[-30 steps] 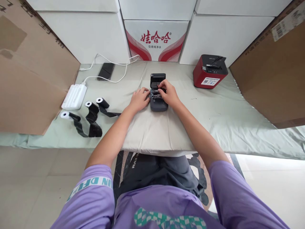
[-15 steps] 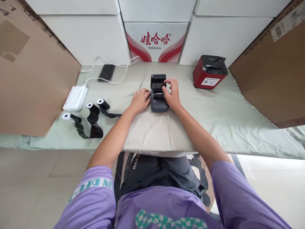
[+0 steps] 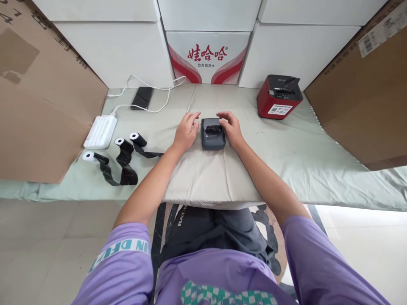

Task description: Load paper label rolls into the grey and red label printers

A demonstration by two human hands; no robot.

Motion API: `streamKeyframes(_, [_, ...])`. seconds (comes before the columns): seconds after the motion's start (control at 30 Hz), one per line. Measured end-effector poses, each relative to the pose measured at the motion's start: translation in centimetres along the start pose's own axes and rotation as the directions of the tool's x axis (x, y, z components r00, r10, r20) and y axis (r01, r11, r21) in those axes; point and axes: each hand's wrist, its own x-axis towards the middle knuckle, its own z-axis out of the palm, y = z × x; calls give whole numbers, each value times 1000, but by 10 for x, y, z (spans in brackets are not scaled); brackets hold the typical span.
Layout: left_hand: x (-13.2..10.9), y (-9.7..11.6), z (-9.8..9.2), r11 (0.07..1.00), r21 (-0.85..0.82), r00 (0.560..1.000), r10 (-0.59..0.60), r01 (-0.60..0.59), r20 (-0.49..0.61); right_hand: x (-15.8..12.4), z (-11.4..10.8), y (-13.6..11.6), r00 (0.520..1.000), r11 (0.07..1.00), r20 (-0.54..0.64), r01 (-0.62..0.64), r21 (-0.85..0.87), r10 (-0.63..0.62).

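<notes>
Grey printer (image 3: 213, 138) – matt plast.; tblcloth (image 3: 305, 161) – wrinkled.

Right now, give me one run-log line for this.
grey device: closed, black strip on top | left hand: open, beside it | right hand: at its right edge, contact unclear | three rolls: left side

On the pale green cloth-covered table (image 3: 286, 169) before us we see a small dark-grey, squarish plastic device (image 3: 213, 142), lid down, shiny black material (image 3: 213, 129) showing in its slot. Our bare left hand (image 3: 187, 130), fingers loosely bent, is just beside its left edge; our bare right hand (image 3: 232, 128) curves at its far right corner, though contact is hard to tell. To our left lie three black rolls with white ends (image 3: 124, 146), strips unwound, near a white rectangular plastic block (image 3: 101, 132); well right stands a red, black-topped boxy machine (image 3: 280, 97).
</notes>
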Motion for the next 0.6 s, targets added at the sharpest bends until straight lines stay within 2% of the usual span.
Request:
streamKeyframes(0.13, [0, -5, 7, 997, -68, 995, -27, 34, 98, 2, 0, 5, 999, 1000, 32, -30, -5, 31])
streamKeyframes(0.3, [2, -13, 11, 958, -217, 966, -140, 187, 216, 6, -9, 6, 983, 996, 162, -74, -42, 80])
streamKeyframes(0.43, [5, -18, 14, 914, -324, 955, -166, 243, 247, 8, -17, 4, 972, 986, 194, -108, -124, 131])
streamKeyframes(0.6, [10, -19, 14, 877, -404, 946, -147, 259, 288, 6, -23, -5, 948, 989, 284, -125, -74, 141])
